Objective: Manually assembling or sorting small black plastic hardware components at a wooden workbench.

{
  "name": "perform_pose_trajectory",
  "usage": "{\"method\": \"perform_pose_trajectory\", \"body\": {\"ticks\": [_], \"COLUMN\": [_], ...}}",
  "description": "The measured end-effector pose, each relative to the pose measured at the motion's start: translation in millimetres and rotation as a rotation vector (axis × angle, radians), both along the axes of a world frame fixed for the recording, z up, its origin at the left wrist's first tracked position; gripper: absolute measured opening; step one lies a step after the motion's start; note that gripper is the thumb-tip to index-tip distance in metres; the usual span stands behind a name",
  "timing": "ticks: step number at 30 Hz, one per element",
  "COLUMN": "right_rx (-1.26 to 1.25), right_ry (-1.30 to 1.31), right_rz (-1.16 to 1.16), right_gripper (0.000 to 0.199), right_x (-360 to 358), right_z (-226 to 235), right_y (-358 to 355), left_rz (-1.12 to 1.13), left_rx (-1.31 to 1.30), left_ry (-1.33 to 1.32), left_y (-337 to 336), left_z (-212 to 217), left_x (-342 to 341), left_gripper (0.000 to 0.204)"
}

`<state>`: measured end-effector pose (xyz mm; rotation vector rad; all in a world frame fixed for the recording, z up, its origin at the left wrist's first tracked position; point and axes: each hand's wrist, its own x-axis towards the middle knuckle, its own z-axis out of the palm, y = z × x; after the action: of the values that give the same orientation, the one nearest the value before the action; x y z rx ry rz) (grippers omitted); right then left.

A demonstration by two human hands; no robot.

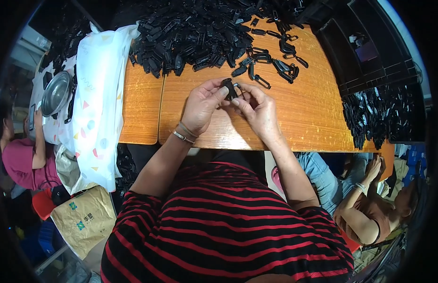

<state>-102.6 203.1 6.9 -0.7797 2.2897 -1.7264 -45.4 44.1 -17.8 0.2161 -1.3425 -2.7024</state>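
Observation:
Above the wooden table (299, 113) my two hands meet near its front edge. My left hand (201, 107) pinches a small black plastic part (229, 89) between thumb and fingers. Against the same part's right side, my right hand (262, 112) is closed, its thumb and fingertips on a thin black frame-like piece (238, 88). Whether the two pieces are joined I cannot tell, as fingers cover part of them. Just beyond lie loose black plastic pieces, some of them oblong frames (262, 81).
A large heap of black plastic parts (181, 40) covers the far table. At right are a black crate (377, 78) and another pile (367, 118). Patterned white sheeting (98, 104) and a metal bowl (57, 94) lie left. People sit on both sides.

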Motion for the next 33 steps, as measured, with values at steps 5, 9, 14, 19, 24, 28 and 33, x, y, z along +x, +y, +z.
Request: {"method": "perform_pose_trajectory", "body": {"ticks": [5,9,14,19,24,28,33], "right_rx": [0.019,0.063,0.115,0.114,0.225,0.206,0.201], "right_ry": [0.162,0.274,0.253,0.314,0.526,0.418,0.446], "right_rz": [-0.054,-0.086,-0.077,-0.092,-0.139,-0.214,-0.198], "right_gripper": [0.020,0.018,0.017,0.017,0.026,0.039,0.044], "right_x": [0.3,4.4,5.2,8.0,19.9,29.1,26.0], "right_z": [10.2,17.9,16.0,12.3,2.6,-7.5,-11.7], "right_y": [2.7,0.0,2.1,2.6,-4.4,-9.1,-5.8], "left_rz": [-0.045,-0.026,0.015,0.003,0.043,0.024,-0.024], "left_rx": [-0.137,-0.132,-0.178,-0.194,-0.132,-0.201,-0.347], "left_ry": [-0.022,-0.016,0.047,0.044,0.047,0.014,0.139], "left_y": [-5.4,0.5,1.5,6.9,22.5,27.5,25.6], "left_z": [0.2,9.0,4.8,-0.6,-7.8,-6.5,0.9], "left_x": [-1.4,0.2,1.6,3.3,7.2,11.4,4.3], "left_gripper": [0.029,0.029,0.027,0.030,0.028,0.030,0.028]}}
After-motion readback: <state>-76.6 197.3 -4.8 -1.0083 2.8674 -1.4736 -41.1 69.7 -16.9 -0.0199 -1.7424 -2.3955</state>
